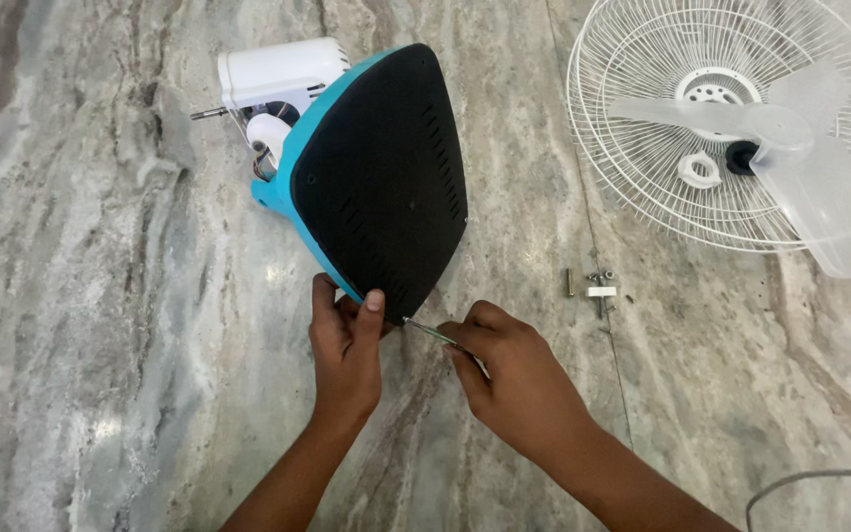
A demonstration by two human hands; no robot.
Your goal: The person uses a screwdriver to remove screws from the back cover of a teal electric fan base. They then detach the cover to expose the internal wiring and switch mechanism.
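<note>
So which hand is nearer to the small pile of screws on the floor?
Right. The right hand holds a thin screwdriver just left of the screws; the left hand grips the fan base farther left.

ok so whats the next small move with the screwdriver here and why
Probably seat the tip squarely and begin turning. The right hand holds the thin metal screwdriver with its tip at the lower corner of the black triangular base plate, while the left hand grips that corner of the blue fan base, steadying it.
</note>
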